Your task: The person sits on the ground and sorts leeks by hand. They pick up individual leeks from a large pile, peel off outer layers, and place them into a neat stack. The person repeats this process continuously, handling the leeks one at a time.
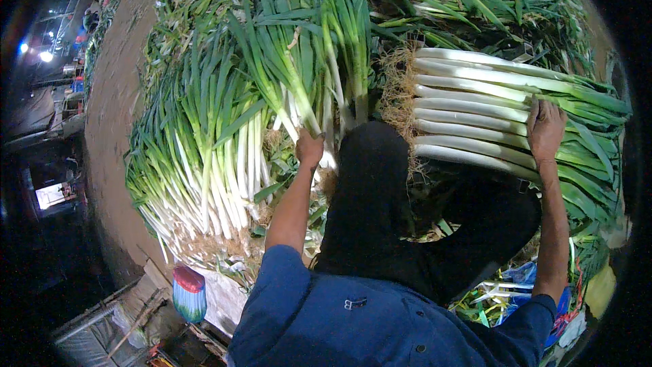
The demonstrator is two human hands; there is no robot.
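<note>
Two long green onions (300, 94) are gripped low on their white stalks by my left hand (309, 148), their green leaves pointing up and away. More of them stand close behind that hand. On the right, a row of thick white-stalked green onions (473, 112) lies side by side, with the roots (400, 92) lined up at its left end near my knee. My right hand (546, 125) rests on this row where white turns to green, its fingers bent; whether it grips a stalk cannot be told.
A large pile of green onions (204, 163) spreads to the left, roots towards me. Loose leaves (458, 0) cover the far ground. A packed bundle with a red end (189, 293) is at lower left. Blue plastic and coloured strips (524, 275) lie at lower right.
</note>
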